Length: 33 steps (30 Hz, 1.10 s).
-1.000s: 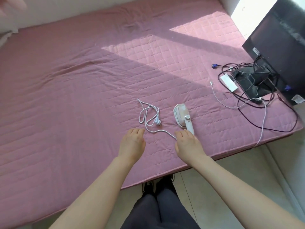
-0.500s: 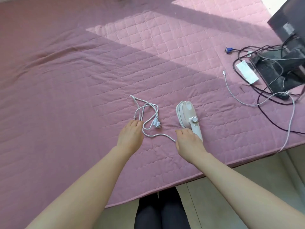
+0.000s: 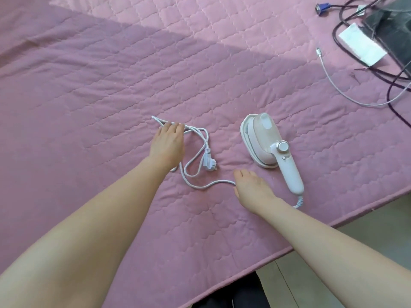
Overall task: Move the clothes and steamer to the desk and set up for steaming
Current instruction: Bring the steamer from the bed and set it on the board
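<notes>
Steamer (image 3: pixel 270 150) first: we see it lying on the pink quilted bed (image 3: pixel 100 85), near the front edge, its white handle pointing toward us. Its white cord (image 3: pixel 195 174) lies in loose loops to the left, with the plug (image 3: pixel 207 160) resting among them. Our left hand (image 3: pixel 168 144) lies palm down over the far loops, fingers together, nothing pinched (as far as we can tell). Our right hand (image 3: pixel 252 187) rests flat over the cord just left of the handle, fingers extended, gripping nothing. Black cables (image 3: pixel 395 74) and a white paper (image 3: pixel 362 46) lie at far right.
</notes>
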Motion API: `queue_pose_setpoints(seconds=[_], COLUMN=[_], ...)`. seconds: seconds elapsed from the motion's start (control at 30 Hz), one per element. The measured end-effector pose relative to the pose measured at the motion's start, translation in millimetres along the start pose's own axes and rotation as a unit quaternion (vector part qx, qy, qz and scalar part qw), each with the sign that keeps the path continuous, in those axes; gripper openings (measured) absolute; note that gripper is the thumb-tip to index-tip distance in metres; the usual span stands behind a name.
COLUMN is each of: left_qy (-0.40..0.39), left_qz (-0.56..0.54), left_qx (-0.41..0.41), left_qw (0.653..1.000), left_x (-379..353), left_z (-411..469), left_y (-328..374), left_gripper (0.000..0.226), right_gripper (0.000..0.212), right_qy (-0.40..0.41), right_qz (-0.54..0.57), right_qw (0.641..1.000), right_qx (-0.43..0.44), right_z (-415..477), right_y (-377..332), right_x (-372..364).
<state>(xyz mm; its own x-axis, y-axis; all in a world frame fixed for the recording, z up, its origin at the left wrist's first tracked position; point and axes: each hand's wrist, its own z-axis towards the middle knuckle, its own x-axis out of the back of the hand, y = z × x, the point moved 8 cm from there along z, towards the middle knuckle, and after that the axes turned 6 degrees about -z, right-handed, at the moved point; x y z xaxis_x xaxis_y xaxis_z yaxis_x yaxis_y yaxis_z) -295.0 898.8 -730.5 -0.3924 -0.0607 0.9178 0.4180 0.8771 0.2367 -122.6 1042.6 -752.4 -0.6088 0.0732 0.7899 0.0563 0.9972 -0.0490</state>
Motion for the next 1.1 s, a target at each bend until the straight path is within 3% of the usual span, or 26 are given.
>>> queue_pose_setpoints(seconds=[0.2,0.37,0.63,0.77,0.93,1.1], left_qy=[-0.068,-0.031,-0.040,-0.066,-0.053,-0.045], left_qz=[0.058,0.084,-0.124,-0.265,-0.541,-0.557], left_qx=[-0.008,-0.014,0.107,0.226,0.325,0.319], left_qw=[0.996,0.996,0.986,0.935,0.774,0.766], left_x=[-32.0,-40.8,-51.5,-64.3,-74.3,-66.6], left_z=[40.6,43.0,13.4,-19.5,-66.8,-96.9], left_y=[-19.8,-19.0,-46.8,-61.0,-52.2,-29.1], left_gripper=[0.059,0.044,0.011,0.020,0.008,0.009], right_gripper=[0.032,0.029,0.019,0.019,0.018,0.014], right_qy=[0.035,0.028,0.002,0.014,0.045,0.083], right_qz=[-0.019,0.037,0.121,0.214,0.307,0.354], right_qw=[0.999,0.999,0.991,0.973,0.943,0.924], right_qx=[-0.023,-0.015,-0.047,-0.080,-0.120,-0.123], right_z=[9.8,13.7,7.2,0.7,-15.5,-28.8], right_y=[-5.8,-5.9,0.0,2.9,5.5,3.5], right_x=[-22.2,-26.9,-29.3,-24.4,-14.1,-0.4])
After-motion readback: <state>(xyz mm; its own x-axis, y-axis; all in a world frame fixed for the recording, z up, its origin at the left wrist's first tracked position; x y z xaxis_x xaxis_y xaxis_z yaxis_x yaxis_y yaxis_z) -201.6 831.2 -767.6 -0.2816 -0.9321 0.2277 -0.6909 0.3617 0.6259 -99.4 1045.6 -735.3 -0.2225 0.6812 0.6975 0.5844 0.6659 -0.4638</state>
